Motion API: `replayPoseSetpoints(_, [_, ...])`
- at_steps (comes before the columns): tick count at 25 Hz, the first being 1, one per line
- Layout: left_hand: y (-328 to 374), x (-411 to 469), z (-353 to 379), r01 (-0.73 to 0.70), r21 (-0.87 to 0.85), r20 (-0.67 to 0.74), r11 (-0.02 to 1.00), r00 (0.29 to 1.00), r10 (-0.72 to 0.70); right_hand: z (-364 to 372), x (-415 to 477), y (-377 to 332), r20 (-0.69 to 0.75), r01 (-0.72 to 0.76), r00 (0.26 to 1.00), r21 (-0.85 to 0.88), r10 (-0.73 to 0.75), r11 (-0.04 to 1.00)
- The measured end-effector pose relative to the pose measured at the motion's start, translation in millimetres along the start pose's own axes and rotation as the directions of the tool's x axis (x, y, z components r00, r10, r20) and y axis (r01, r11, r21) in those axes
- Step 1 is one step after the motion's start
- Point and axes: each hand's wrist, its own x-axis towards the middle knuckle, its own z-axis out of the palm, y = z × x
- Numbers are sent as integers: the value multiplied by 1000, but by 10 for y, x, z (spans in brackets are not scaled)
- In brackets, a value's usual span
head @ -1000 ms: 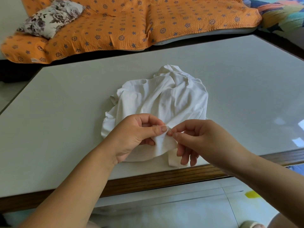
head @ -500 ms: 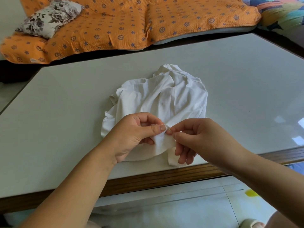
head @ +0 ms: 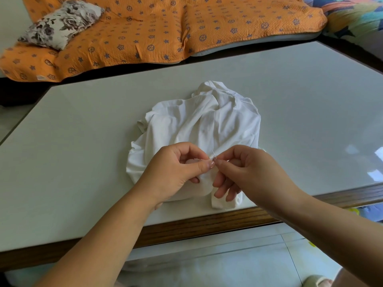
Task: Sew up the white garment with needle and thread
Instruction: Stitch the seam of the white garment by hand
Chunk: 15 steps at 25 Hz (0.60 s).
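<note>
A crumpled white garment [head: 203, 125] lies on the pale table [head: 83, 141], its near edge hanging a little over the table's front. My left hand [head: 174, 172] pinches a fold of the garment's near edge between thumb and fingers. Touching it from the right, my right hand [head: 246, 172] pinches a thin needle [head: 213, 153] whose tip sticks up and to the left above the fingertips. The thread is too fine to make out.
The table has a wooden front rim [head: 207, 224] and shiny reflections at the right. Behind it stands a sofa under an orange patterned cover [head: 165, 27], with a floral cushion [head: 60, 23] at the left. Pale floor tiles [head: 228, 262] show below the table edge.
The needle now sticks up visibly above my right fingertips. Both hands stay together at the garment's near edge, hardly moved.
</note>
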Motion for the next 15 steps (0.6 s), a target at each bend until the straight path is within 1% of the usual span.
replayPoseSetpoints(3, [-10,11,6,4,-10,-37,1000,999,-4,7,12,5,-25,10,1000,32,-9,999])
replayPoseSetpoints(8, [20,-24,45,-11,-13,-3,1000,1000,11,13,18,19,-30,4,1000,67,-2,998])
replayPoseSetpoints(10, [21,-27,57,-32,-12,-16,999,999,32,15,16,20,-29,0,1000,77,2,997])
replayPoseSetpoints(15, [-6,-38,73,-108,150,-40,983,993,115,11,31,24,-18,20,1000,140,-18,990])
